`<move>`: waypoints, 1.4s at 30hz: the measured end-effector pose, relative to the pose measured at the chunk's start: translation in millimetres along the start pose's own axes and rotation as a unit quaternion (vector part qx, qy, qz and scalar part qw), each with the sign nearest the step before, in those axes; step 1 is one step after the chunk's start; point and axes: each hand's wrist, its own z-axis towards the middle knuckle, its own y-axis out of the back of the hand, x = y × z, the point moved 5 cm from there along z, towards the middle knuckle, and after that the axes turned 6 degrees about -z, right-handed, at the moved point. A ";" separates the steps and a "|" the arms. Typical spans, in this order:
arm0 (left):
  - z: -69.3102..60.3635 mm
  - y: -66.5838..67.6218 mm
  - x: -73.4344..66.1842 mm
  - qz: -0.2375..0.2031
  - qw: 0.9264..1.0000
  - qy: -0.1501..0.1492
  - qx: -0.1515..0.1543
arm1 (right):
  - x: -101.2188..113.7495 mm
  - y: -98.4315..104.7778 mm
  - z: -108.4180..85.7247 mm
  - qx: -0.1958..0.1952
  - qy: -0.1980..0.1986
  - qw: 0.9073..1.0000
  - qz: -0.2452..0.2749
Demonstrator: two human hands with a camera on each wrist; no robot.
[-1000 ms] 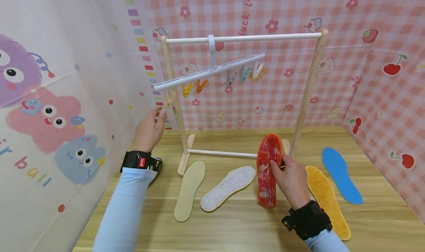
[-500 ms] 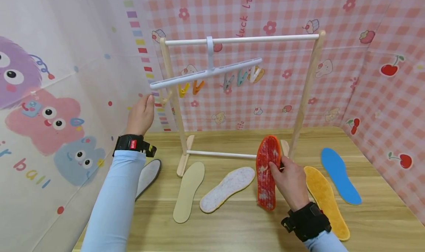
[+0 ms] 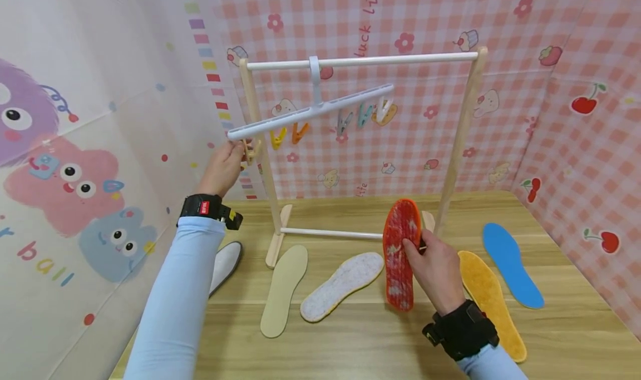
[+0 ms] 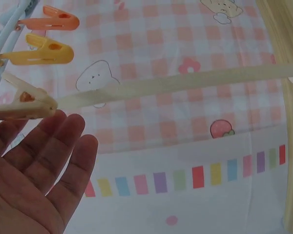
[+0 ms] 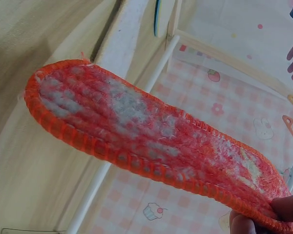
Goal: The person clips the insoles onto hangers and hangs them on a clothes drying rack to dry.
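Head view has the left sleeve hiding part of the grey insole toward the left edge of the table, while the right hand pinches the red insole by one long edge above the tabletop, between the flat-lying white insole and mustard insole, apparently to leave most of its face uncovered. Farther back, the left hand has its fingers at the beige clothespin by the low end of the hanger, probably to steady it, but the thumb is out of the left wrist view, so I cannot tell whether it pinches. Beyond, the hanger slants beneath the white rail, perhaps from uneven load.
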 end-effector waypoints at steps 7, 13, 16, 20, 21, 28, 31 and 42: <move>1.3 -12.2 -4.1 -0.062 0.998 -0.012 0.026 | 4.3 0.3 0.2 0.001 0.008 1.000 0.009; -0.1 -19.8 -7.2 -0.120 0.992 -0.020 0.037 | 4.2 0.3 0.5 0.006 0.002 1.000 0.010; -0.8 -23.5 -8.1 -0.137 0.989 -0.023 0.040 | 4.3 -0.1 0.7 0.007 0.002 1.000 0.009; -1.3 -29.8 -9.6 -0.157 0.986 -0.021 0.048 | 4.2 -0.9 0.8 0.005 0.002 1.000 0.007; -1.8 -31.8 -10.6 -0.159 0.986 -0.019 0.052 | 4.2 -1.1 0.8 0.003 0.002 1.000 0.005; -2.5 -48.7 -19.7 -0.170 0.982 -0.020 0.081 | 5.0 -1.7 0.4 -0.001 0.003 1.000 0.000; -3.5 -58.0 -26.4 -0.180 0.979 -0.026 0.094 | 5.8 -1.5 0.5 0.000 0.005 1.000 0.001; -11.1 -79.8 -46.1 -0.181 0.972 -0.049 0.139 | 10.9 -1.1 -0.3 0.000 0.013 1.000 -0.001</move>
